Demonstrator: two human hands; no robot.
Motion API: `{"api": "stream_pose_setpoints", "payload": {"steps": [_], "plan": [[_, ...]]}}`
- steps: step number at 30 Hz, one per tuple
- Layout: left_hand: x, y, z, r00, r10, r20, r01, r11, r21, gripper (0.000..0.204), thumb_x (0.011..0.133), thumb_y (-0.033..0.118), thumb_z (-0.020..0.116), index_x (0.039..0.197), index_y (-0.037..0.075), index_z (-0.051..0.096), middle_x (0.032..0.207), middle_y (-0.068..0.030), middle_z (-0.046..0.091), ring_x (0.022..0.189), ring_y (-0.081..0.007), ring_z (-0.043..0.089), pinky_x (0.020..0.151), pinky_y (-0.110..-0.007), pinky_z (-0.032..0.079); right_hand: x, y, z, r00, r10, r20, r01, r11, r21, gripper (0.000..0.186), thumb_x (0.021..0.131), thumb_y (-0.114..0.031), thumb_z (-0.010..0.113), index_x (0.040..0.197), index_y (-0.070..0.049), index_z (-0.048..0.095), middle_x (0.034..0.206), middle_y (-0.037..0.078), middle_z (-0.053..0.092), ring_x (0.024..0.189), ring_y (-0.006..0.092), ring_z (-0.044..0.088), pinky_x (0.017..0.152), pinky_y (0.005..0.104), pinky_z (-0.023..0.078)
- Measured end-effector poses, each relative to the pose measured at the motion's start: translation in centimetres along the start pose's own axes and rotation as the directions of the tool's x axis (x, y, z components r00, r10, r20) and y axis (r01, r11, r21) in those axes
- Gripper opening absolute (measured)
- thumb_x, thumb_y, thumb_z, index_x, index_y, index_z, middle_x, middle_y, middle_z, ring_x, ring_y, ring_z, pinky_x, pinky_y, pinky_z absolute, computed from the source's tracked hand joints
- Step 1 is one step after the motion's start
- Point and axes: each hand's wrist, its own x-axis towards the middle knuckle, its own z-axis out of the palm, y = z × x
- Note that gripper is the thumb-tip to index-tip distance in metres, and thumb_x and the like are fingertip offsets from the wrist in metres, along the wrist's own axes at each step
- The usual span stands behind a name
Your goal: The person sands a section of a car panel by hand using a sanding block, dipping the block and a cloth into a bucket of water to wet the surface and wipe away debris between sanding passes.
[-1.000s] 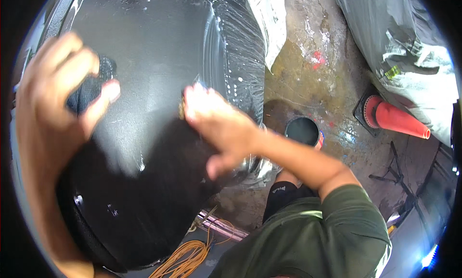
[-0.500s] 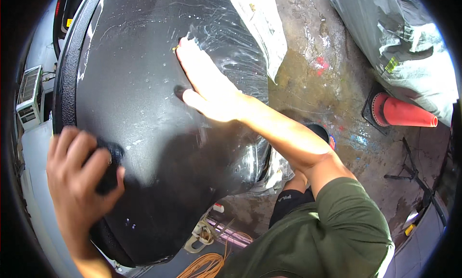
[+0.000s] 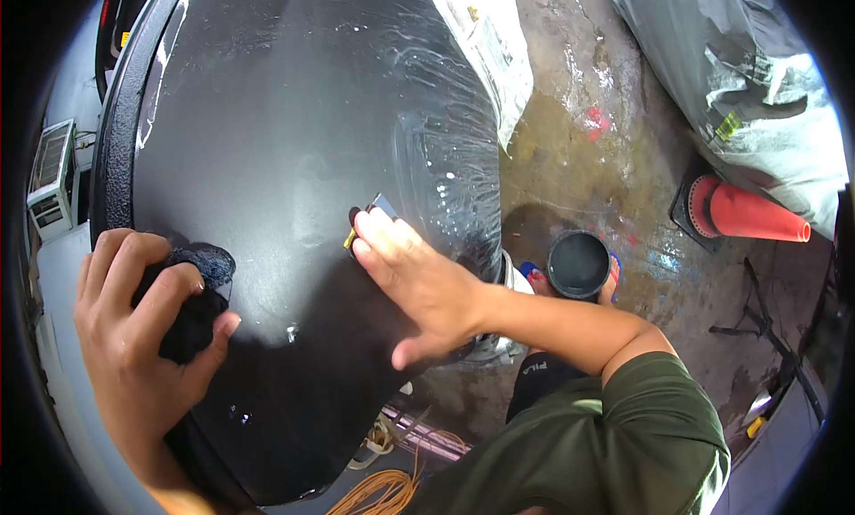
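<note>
A wet, black, curved panel (image 3: 267,150), like a car part, lies before me, with streaks and drops of water along its right side. My left hand (image 3: 147,323) curls round a dark, wet cloth (image 3: 205,265) at the panel's left edge. Over the middle of the panel, my right hand (image 3: 419,279) presses a small flat black-and-yellow block (image 3: 349,240) against the surface. Its fingers stretch over the block and its thumb stands apart. Most of the block is hidden under the fingers.
A dark bucket (image 3: 579,264) stands by my feet, right of the panel. Farther right are a red traffic cone (image 3: 748,210) and a grey cover (image 3: 712,61). Masking paper (image 3: 499,61) hangs off the panel's far right edge. An orange cord (image 3: 378,493) lies coiled below.
My right hand has slid the block back toward me over the panel. The bucket has come fully into view. My left hand stays near the left edge with the cloth.
</note>
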Motion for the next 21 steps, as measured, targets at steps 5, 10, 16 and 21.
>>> {"api": "stream_pose_setpoints", "payload": {"steps": [5,10,16,21], "plan": [[1.2,0.2,-0.4,1.0,-0.026,0.008,0.026,0.997,-0.069,0.046,0.071,0.037,0.084,0.084,0.002,0.058,0.097,-0.0148,0.055,0.094,-0.0371,0.057,0.079,-0.048,0.045,6.8,7.4,-4.5,0.968,-0.047,-0.246,-0.008,0.976,-0.218,0.108,0.096,-0.062,0.057,0.161,0.012,0.013,0.168,0.038,0.009,0.16,0.0468,0.007,0.13,0.0548,0.008],[1.0,-0.3,-0.5,1.0,-0.017,0.008,0.017,1.0,-0.016,0.048,0.072,0.04,0.084,0.084,0.002,0.057,0.097,-0.0152,0.054,0.095,-0.0372,0.057,0.08,-0.047,0.046,-2.2,2.7,1.1,0.997,-0.076,0.008,0.076,0.997,-0.03,0.122,0.089,-0.071,0.06,0.16,0.015,0.011,0.165,0.043,0.007,0.158,0.0533,0.005,0.129,0.0573,0.008],[0.6,-0.2,-0.1,0.999,-0.037,0.004,0.037,0.997,-0.064,0.05,0.075,0.044,0.083,0.085,0.002,0.058,0.098,-0.015,0.055,0.097,-0.0379,0.058,0.081,-0.048,0.046,5.3,5.5,-3.2,0.97,0.089,-0.224,-0.132,0.975,-0.181,0.102,0.101,-0.059,0.05,0.16,0.015,0.01,0.168,0.039,0.003,0.16,0.0474,0.004,0.131,0.051,0.007],[0.9,-0.2,-0.2,0.999,-0.054,0.008,0.055,0.994,-0.095,0.05,0.074,0.043,0.084,0.086,0.002,0.058,0.099,-0.0152,0.056,0.099,-0.0385,0.058,0.084,-0.048,0.047,1.8,2.7,-1.4,0.989,0.023,-0.149,-0.044,0.989,-0.139,0.11,0.097,-0.065,0.054,0.16,0.015,0.011,0.167,0.04,0.004,0.16,0.047,0.004,0.13,0.0522,0.007]]}}
